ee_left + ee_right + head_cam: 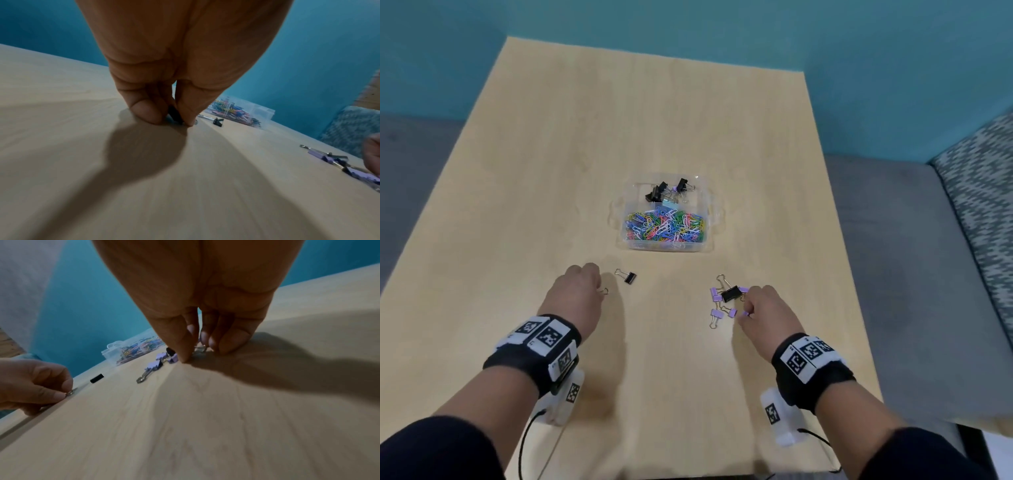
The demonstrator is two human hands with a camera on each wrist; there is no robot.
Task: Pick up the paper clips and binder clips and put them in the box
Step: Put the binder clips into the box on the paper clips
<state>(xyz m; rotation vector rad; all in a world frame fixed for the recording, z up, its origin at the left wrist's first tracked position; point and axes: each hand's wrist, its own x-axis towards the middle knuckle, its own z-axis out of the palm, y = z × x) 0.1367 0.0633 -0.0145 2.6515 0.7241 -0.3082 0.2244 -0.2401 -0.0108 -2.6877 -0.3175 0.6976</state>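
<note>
A clear plastic box (709, 219) sits mid-table, with coloured paper clips (664, 226) in its near section and black binder clips (662, 192) in its far one. My left hand (594, 286) (174, 121) is down on the table, thumb and finger pinching a black binder clip (174, 112) whose wire loop (604, 291) sticks out. Another black binder clip (628, 277) (218, 121) lies just right of it. My right hand (748, 310) (197, 353) pinches a small purple binder clip (745, 313) at the edge of a cluster of purple clips (717, 312) (154, 365) and one black clip (730, 294).
The light wooden table (654, 120) stretches well beyond the box to a teal wall. A grey seat (893, 240) with a patterned cushion (983, 192) runs along the table's right side. Wrist bands with cables sit near the table's front edge.
</note>
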